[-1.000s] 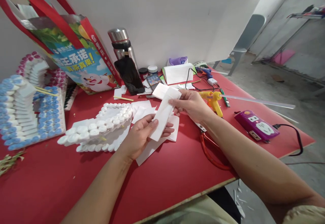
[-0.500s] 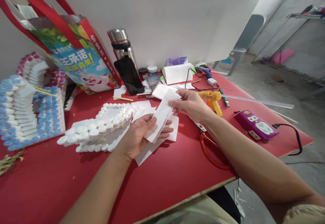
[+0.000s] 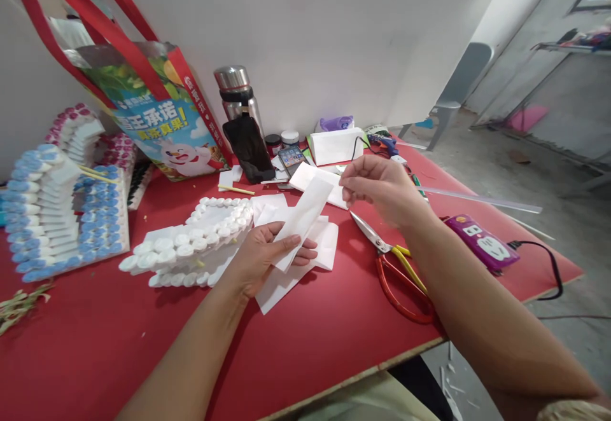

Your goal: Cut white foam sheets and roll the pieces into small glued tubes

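Note:
My left hand (image 3: 270,252) holds a folded white paper strip (image 3: 305,220) between thumb and fingers, its far end pointing up and to the right. Under that hand lie loose sheets of white paper (image 3: 281,287). My right hand (image 3: 377,186) hovers just right of the strip's far end, apart from it, fingers curled in toward the thumb with nothing visible in them. Below my right hand, scissors (image 3: 379,243) with red and yellow handles rest on the table. Beside my left hand sits a piece made of white rolled paper (image 3: 186,243).
Blue-and-white paper pieces (image 3: 42,217) and a shopping bag (image 3: 162,116) stand at left on the red table (image 3: 143,357). Behind are a steel flask (image 3: 233,81), a dark phone (image 3: 248,147) and another phone (image 3: 291,159). A purple power socket (image 3: 480,243) lies at right.
My right hand has let go of the paper strip and moved slightly right. The strip stays in my left hand. My right hand now hides the yellow glue gun, and the scissors show more fully.

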The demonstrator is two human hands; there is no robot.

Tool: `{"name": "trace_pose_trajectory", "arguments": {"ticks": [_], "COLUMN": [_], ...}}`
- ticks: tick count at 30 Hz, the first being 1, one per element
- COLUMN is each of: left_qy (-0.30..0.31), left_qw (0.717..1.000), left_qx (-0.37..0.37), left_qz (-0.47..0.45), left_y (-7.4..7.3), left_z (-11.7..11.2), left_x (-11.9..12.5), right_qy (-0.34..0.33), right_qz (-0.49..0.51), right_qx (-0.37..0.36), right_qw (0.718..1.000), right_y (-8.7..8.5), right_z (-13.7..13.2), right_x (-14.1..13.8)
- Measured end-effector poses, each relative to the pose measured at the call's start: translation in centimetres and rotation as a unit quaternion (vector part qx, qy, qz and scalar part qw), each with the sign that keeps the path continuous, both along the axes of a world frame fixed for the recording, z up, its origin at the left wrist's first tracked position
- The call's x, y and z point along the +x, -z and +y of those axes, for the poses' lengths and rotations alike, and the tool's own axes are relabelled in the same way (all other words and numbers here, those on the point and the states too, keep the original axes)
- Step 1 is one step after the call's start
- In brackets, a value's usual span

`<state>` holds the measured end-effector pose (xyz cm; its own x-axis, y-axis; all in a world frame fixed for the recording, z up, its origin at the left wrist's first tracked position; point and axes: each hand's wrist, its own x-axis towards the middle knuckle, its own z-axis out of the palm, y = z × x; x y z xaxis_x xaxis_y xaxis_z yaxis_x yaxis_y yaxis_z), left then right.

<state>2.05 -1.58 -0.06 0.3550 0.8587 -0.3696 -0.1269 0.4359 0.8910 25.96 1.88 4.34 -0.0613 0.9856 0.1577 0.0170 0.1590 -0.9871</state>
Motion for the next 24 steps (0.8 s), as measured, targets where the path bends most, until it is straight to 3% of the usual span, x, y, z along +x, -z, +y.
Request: {"name": "trace_pose_trajectory", "arguments": {"ticks": [3,4,6,8,10,13,15,17,20,22,24], "left_qy": [-0.002,-0.002,-0.006,-0.012,-0.008,0.002,0.004,0.004,0.001,-0.001,-0.001], "left_qw": [1.000,1.000,1.000,1.000,0.999,0.999,0.999,0.999,0.999,0.999,0.998], "left_qx": [0.011,0.015,0.020,0.023,0.024,0.021,0.022,0.025,0.029,0.033,0.036], "left_qz": [0.002,0.001,-0.002,-0.011,-0.020,-0.027,-0.026,-0.024,-0.029,-0.038,-0.050], "left_y": [0.0,0.0,0.0,0.1,0.1,0.1,0.0,0.0,-0.1,-0.2,-0.2], "left_z": [0.1,0.1,0.1,0.0,0.0,-0.1,-0.1,-0.2,-0.2,-0.3,-0.4], "left_x": [-0.2,-0.2,-0.2,-0.2,-0.1,-0.1,0.0,0.0,0.1,0.1,0.1], "right_qy": [-0.009,-0.031,-0.067,-0.074,-0.066,-0.084,-0.049,-0.036,-0.062,-0.112,-0.120], "right_qz": [-0.198,-0.294,-0.475,-0.614,-0.692,-0.748,-0.741,-0.684,-0.529,-0.351,-0.249], "right_qx": [0.016,0.006,-0.016,-0.028,-0.041,-0.071,-0.076,-0.097,-0.174,-0.244,-0.248], "right_qw": [0.980,0.955,0.878,0.786,0.718,0.654,0.666,0.722,0.828,0.897,0.929], "right_y": [-2.8,-3.6,-4.1,-3.1,-0.8,3.2,4.9,5.3,4.3,3.3,2.4], "right_z": [-1.9,-2.8,-4.8,-7.0,-8.8,-10.7,-11.2,-11.2,-10.9,-11.0,-11.5], "right_x": [1.1,1.6,2.5,3.3,3.8,4.1,4.6,5.6,7.5,8.1,7.9]}}
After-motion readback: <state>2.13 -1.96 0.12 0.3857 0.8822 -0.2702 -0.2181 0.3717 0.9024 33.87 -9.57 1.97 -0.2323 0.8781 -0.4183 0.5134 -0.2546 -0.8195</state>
